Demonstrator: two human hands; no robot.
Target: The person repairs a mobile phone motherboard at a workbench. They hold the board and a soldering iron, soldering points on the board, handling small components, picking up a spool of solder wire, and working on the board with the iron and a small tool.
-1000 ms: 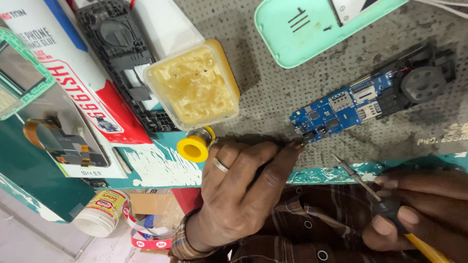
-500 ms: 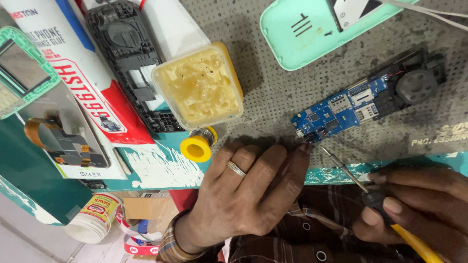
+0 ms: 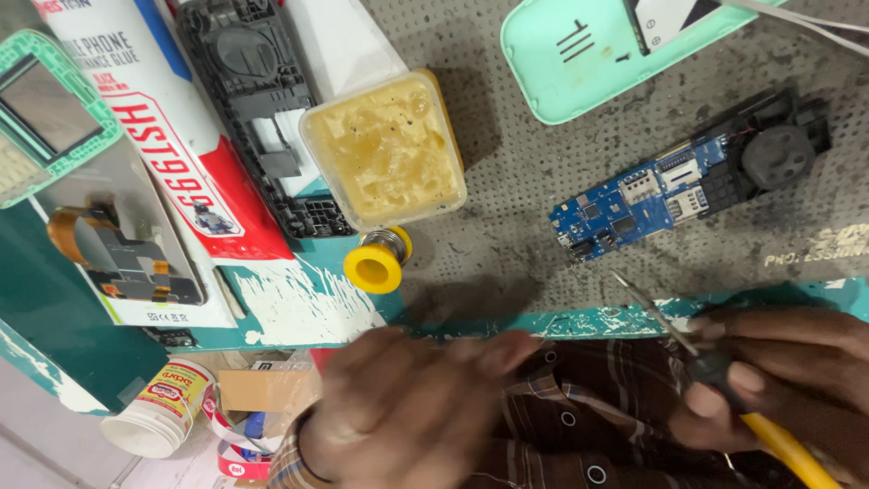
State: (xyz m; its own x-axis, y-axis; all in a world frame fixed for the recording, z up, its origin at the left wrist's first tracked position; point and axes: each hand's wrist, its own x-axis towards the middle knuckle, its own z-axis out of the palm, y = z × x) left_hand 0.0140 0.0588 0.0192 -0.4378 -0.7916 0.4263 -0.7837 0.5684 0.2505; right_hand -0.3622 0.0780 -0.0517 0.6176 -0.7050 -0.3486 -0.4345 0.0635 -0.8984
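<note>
The right hand [image 3: 769,380] holds a soldering iron [image 3: 715,362] in a closed grip: the fingers wrap the dark collar above the yellow handle, and the thin metal tip points up and left, ending just short of the near edge of the blue circuit board [image 3: 652,199]. The tip is close to the board but does not touch it.

The circuit board lies on the grey dotted mat [image 3: 525,172] at the right, tilted, with its right end joined to a black speaker housing [image 3: 774,154]. Far from it, at the upper right, rests a mint-green phone back cover [image 3: 579,54].

The left hand [image 3: 407,407] is blurred, at the near edge of the surface [image 3: 299,299], well apart from the board. It holds nothing visible; the fingers appear loosely extended toward the right, but the blur prevents a firm reading of the grip.

Just beyond the left hand, a solder spool with a yellow flange [image 3: 376,263] lies on its side. Directly behind it stands a square tub of yellow flux paste [image 3: 385,149], uncovered. Left of the tub lies a black phone frame [image 3: 258,109] over a red-and-white glue carton [image 3: 154,127].
</note>
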